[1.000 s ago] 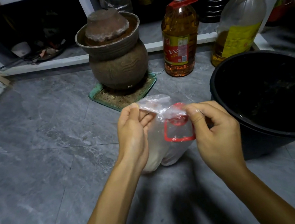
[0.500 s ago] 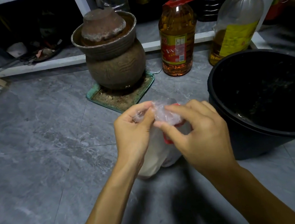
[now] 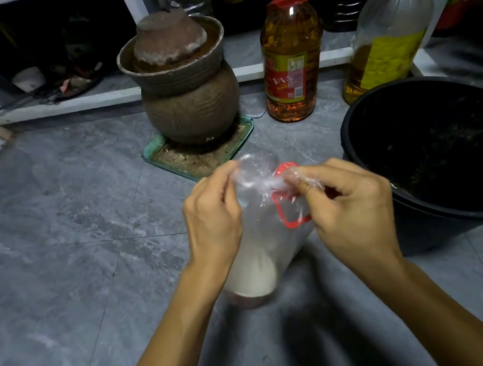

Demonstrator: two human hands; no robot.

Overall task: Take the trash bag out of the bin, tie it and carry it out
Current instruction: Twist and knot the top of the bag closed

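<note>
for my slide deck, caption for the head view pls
Both hands, left hand and right hand, twist a clear trash bag shut beside the black bin.

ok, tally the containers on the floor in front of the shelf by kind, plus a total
Amber plastic oil bottles: 2, red-capped and yellow-capped
Brown clay jar: 1
Black round plastic bin: 1
Clear plastic trash bag: 1, pinched by left hand and right hand
Total: 5

Black bin (image 3: 432,159): right side cut off by frame edge; inside too dark to read. Trash bag (image 3: 259,241): contents blurred, left flank hidden behind left hand (image 3: 213,219). Shelf clutter far left of bin: too dim to identify.
</note>
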